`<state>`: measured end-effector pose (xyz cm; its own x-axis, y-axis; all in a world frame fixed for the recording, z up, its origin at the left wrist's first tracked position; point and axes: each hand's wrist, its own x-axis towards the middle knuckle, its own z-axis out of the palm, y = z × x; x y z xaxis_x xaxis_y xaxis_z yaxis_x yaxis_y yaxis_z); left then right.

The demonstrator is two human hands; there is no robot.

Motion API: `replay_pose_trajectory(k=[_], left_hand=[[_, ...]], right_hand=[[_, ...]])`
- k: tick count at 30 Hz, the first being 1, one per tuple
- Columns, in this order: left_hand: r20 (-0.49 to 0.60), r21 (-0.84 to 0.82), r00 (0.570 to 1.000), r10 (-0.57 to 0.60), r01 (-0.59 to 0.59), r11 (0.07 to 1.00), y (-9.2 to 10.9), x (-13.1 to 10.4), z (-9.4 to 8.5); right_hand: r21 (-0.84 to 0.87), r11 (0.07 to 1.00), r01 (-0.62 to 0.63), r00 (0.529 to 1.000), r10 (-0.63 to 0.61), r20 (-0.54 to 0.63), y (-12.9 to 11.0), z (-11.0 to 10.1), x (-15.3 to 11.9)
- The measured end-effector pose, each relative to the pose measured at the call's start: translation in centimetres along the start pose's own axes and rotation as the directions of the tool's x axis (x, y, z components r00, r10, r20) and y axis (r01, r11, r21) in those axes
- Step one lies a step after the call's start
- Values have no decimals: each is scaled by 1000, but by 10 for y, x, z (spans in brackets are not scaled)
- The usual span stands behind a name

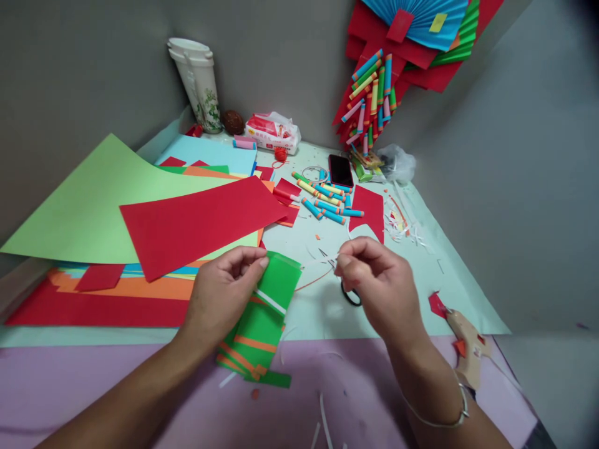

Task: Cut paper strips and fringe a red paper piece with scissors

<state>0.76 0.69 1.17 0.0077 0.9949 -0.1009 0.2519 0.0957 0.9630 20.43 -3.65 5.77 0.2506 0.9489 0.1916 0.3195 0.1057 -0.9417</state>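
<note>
My left hand (pixel 229 280) pinches the upper edge of a green paper piece (pixel 262 324), thumb on top. Orange strips and a white strip cross this piece, and its lower end hangs above the table's front edge. To its right, my right hand (pixel 379 280) has thumb and forefinger pressed together on a thin white strip (pixel 318 262), which stretches toward the green paper's top corner. Whether the strip is still joined there I cannot tell. Scissors (pixel 350 295) with black handles lie partly hidden behind my right hand.
Coloured sheets, with a red sheet (pixel 201 224) on top, spread over the left. Several rolled paper tubes (pixel 332 199) lie near a phone (pixel 340 170). A glue gun (pixel 468 343) rests at right. A cup (pixel 199 87) and a tissue pack (pixel 274 132) stand behind.
</note>
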Motion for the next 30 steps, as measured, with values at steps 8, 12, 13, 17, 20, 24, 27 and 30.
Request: replay_pose_trajectory(k=[8,12,13,17,20,24,27,30], left_hand=[[-62,-90,997,-46,41,995,-1,9,-4],[-75,-113,992,-99,90,989,-1,10,-7],[-78,-119,992,-98,89,989,-2,11,-7],[-81,-151,994,-74,62,987,-2,10,-9],[-89,-121,995,-47,36,992,-2,10,-10],[-103,-79,994,44,-53,995,-1,11,-10],[-73,-170,997,-34,21,985,0,11,-11],[-74,-275,995,-64,42,961,1,10,-11]], right_hand=[[-612,786,90,988,-148,-44,22,-30,23],[-670,667,325,943,-174,284,39,-12,19],[-623,676,393,907,-176,382,41,-5,16],[-539,670,511,793,-126,597,46,19,9],[-562,664,492,785,-59,617,51,27,8],[-575,675,463,788,-17,616,54,26,8],[-591,624,512,777,-42,628,53,24,6],[-613,471,635,726,-92,681,52,26,2]])
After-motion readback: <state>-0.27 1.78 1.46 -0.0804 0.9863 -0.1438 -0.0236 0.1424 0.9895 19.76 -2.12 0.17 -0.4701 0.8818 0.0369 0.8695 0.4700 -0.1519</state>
